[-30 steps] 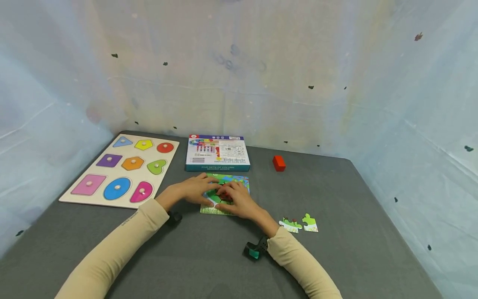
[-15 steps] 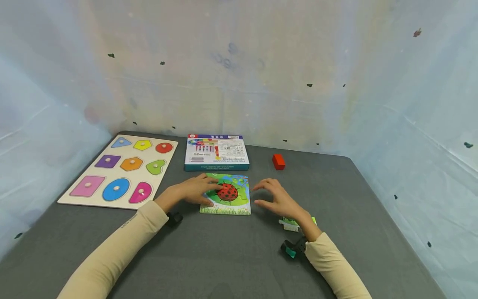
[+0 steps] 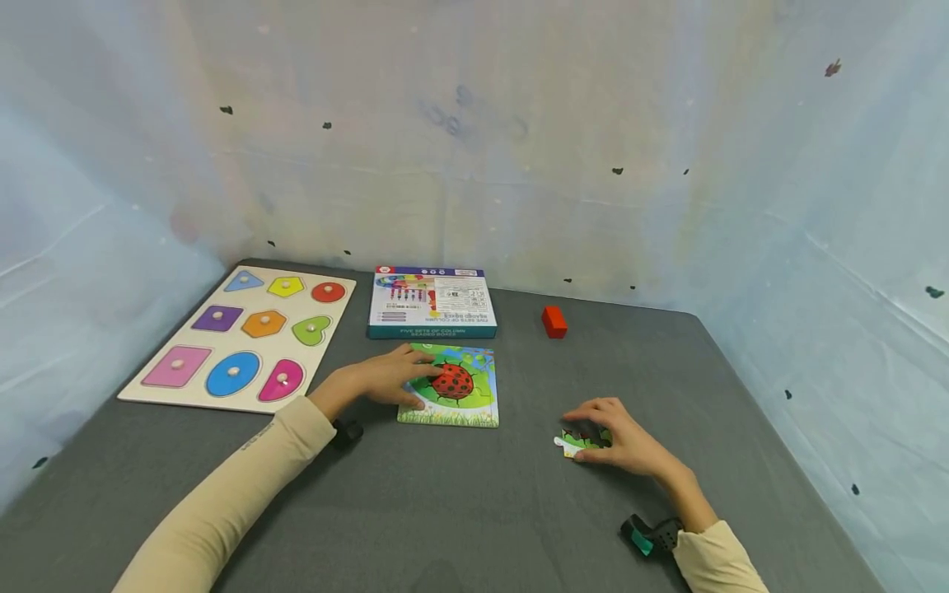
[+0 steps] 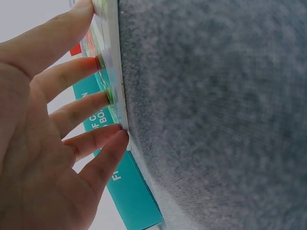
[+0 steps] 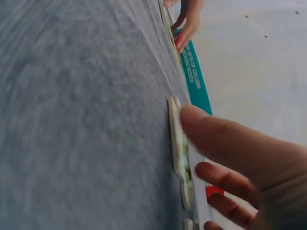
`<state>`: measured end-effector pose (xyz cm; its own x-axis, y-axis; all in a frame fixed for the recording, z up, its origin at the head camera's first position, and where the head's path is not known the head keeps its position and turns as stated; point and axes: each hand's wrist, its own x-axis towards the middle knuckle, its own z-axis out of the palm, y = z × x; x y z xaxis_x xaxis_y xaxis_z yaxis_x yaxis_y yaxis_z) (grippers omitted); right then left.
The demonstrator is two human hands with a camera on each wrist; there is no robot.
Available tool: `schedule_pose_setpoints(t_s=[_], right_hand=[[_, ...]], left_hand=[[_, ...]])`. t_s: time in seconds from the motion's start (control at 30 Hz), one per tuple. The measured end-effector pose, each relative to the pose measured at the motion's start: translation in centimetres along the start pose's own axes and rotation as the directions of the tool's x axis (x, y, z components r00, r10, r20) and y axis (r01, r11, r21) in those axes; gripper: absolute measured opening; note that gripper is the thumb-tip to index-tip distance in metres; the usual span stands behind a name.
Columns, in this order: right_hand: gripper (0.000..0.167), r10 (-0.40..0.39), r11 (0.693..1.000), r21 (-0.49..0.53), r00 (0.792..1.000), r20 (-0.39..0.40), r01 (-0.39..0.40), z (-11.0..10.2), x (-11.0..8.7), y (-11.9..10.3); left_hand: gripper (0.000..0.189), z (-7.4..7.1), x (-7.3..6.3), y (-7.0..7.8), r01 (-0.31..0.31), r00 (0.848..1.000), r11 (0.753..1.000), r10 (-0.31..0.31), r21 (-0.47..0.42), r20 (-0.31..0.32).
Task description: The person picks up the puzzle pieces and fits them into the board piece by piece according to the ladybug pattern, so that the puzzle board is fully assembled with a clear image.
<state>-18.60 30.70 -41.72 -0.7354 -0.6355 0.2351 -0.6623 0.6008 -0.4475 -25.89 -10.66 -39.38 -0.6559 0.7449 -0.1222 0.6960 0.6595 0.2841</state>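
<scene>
A square ladybug jigsaw puzzle [image 3: 478, 399] lies flat on the table in the head view. My left hand [image 3: 385, 377] rests over its left side, fingers spread, and the left wrist view shows the fingertips touching the puzzle's face and edge. To the right, my right hand [image 3: 626, 441] hovers with thumb and fingers parted above a loose green-and-white jigsaw piece [image 3: 569, 445]. In the right wrist view the thumb overlaps the top of this piece [image 5: 175, 143]. A second loose piece [image 5: 188, 224] shows at the bottom edge there; in the head view my fingers mostly cover it.
A cream knobbed shape board [image 3: 276, 346] lies at the left. Behind the puzzle is a flat teal-edged box [image 3: 432, 305]. A red block [image 3: 553, 322] stands right of the box. Pale sheeting [image 3: 474, 165] rises behind the table.
My right hand has left the ladybug puzzle, uncovering its picture, and moved right and nearer to me, over the loose pieces. My left hand has stayed on the puzzle.
</scene>
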Motion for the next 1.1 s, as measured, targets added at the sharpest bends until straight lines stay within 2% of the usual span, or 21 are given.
schedule_pose_setpoints(t_s=[0.2, 0.53, 0.67, 1.1], right_hand=[[0.047, 0.011, 1.000, 0.008, 0.998, 0.055, -0.012, -0.4, -0.7, 0.1], [0.038, 0.032, 0.999, 0.032, 0.997, 0.067, -0.034, -0.3, 0.0, -0.1], [0.037, -0.001, 1.000, 0.025, 0.999, 0.045, 0.000, 0.2, 1.4, -0.5], [0.038, -0.106, 0.993, 0.051, 0.994, 0.016, 0.105, 2.9, 8.0, -3.7]], left_hand=[[0.065, 0.1, 0.0, -0.1, 0.012, 1.000, 1.000, -0.012, -0.001, 0.008], [0.064, -0.1, -0.2, 0.0, 0.013, 1.000, 1.000, -0.013, -0.008, 0.008], [0.064, -0.1, -0.1, 0.0, 0.011, 1.000, 1.000, -0.011, -0.007, 0.006], [0.063, 0.2, 0.1, 0.5, 0.043, 0.999, 0.999, -0.043, -0.023, 0.003]])
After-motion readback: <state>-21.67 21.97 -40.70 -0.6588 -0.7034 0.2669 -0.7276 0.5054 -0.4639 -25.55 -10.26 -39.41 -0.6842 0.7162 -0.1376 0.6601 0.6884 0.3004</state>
